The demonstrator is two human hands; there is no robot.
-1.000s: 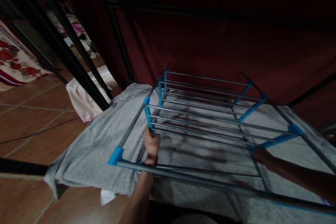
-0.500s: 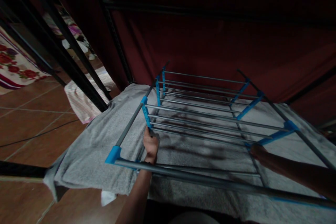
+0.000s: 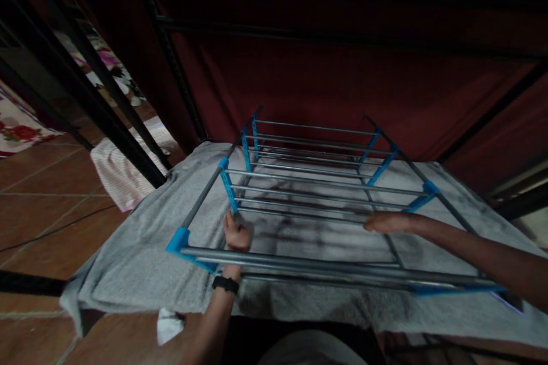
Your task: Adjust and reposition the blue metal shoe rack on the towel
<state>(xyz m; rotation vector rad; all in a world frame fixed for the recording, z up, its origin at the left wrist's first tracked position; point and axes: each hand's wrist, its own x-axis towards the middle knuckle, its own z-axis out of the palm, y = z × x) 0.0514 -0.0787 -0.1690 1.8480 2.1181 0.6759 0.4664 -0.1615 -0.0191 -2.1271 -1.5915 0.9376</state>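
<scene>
A folding clothes drying rack (image 3: 308,182) of grey metal rods and blue plastic joints was seen laid over a grey towel (image 3: 141,251), which was spread on a raised surface and hung over its near left corner above the tiled floor (image 3: 47,211). The rack was set at the middle of the towel, its near bar running just inside the towel's near edge. The left hand (image 3: 236,235) was placed at the rack's near left part, with the fingers curled tight around the lower end of a blue joint strip (image 3: 229,194); a black watch (image 3: 225,284) was worn on that wrist. The right hand (image 3: 385,221) was stretched flat across the rods towards the rack's right side, fingers extended and pressed together, resting on or just above a rod; whether the rod was touched could not be told. A pink striped cloth (image 3: 113,174) was seen on the floor beyond the towel's left edge, beside black metal bars (image 3: 98,108). A dark red fabric wall (image 3: 325,85) was seen behind the rack's far edge
</scene>
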